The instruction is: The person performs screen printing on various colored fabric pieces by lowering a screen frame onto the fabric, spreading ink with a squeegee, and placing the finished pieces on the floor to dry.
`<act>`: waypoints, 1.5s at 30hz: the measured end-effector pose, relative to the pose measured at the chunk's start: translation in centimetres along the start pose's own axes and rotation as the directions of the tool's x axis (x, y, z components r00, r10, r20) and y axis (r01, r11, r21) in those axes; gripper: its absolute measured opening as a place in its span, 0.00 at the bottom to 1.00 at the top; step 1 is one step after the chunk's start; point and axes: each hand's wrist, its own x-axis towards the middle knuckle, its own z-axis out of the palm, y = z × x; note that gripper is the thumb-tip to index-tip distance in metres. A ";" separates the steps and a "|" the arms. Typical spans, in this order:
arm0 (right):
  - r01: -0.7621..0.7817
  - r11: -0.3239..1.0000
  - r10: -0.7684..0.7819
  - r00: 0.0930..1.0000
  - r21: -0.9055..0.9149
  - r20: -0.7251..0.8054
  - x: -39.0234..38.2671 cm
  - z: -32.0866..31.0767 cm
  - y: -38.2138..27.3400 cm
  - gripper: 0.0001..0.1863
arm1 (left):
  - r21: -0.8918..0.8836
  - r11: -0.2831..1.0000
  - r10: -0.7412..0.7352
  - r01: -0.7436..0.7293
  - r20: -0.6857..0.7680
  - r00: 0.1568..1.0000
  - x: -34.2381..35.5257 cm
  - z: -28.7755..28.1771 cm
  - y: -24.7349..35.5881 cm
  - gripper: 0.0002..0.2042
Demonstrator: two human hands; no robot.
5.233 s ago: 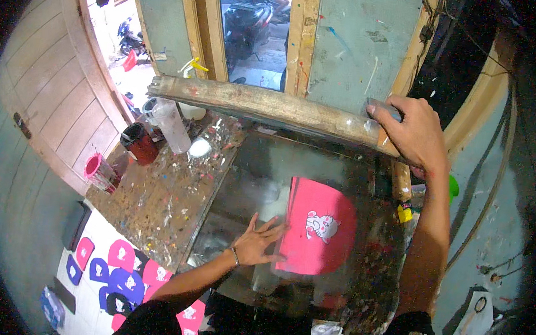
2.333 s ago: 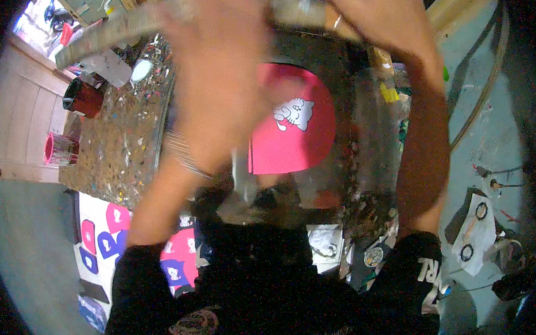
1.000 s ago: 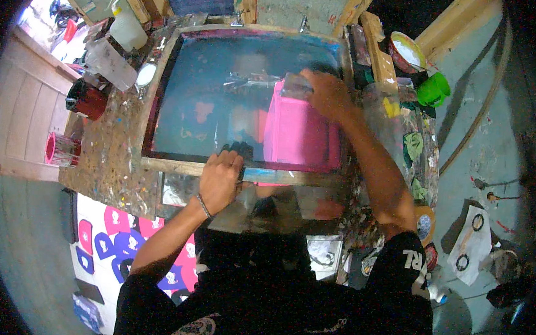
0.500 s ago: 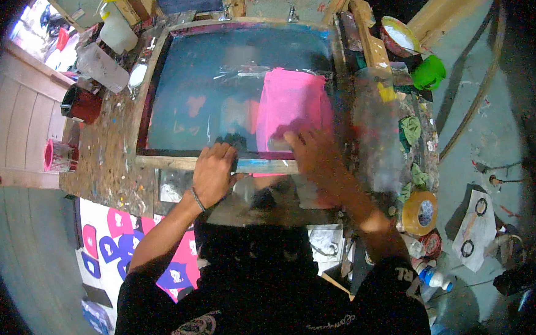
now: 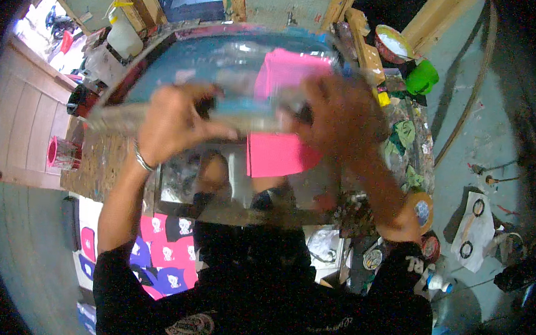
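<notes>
Brown, paint-spattered wood makes up the counter [image 5: 105, 173], which runs beneath nearly everything. Over it, the wooden-framed screen [image 5: 120, 118] stands tilted, its near rail raised and blurred; its blue-grey mesh carries a bright pink patch [image 5: 294, 68] toward the right. Below that rail, a dark glossy board [image 5: 232, 196] shows reflections. Lower left, beside the counter, pink, purple and black printed pieces [image 5: 170, 253] lie spread on a white surface, with pale cat figures on them.

On the glossy board lies a pink piece [image 5: 282, 156], its near part visible below the rail and the rest hidden behind the screen and the right hand [image 5: 339, 113]. That hand is at the rail's right half, too blurred to tell whether its fingers are closed on anything. The left hand [image 5: 175, 122] is clamped on the rail's left half, thumb pointing right.

A white spray bottle [image 5: 125, 40] with a yellow head stands at the far left, and a green cup [image 5: 422, 77] sits at the far right. Smallest is the bracelet [image 5: 143, 158] around the left wrist.
</notes>
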 end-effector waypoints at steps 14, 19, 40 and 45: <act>-0.199 0.966 0.200 0.980 0.166 0.016 13.7 -7.3 4.6 0.29 | 0.125 0.990 0.049 -0.061 0.090 0.995 -10.7 16.8 -6.4 0.26; -0.099 0.987 0.098 0.995 0.127 0.010 13.9 -5.3 8.8 0.28 | 0.115 0.975 -0.193 0.189 0.025 0.981 -20.4 11.4 -8.3 0.27; 0.016 1.000 -0.016 1.000 -0.005 0.005 12.9 -5.9 6.3 0.23 | -0.940 -0.125 -0.983 0.317 0.075 -0.166 -55.3 19.1 1.3 0.13; 0.107 0.994 -0.105 0.993 0.033 -0.052 9.8 -5.3 4.6 0.23 | -0.968 -0.022 -0.842 -0.252 0.154 -0.517 -68.2 28.7 3.0 0.07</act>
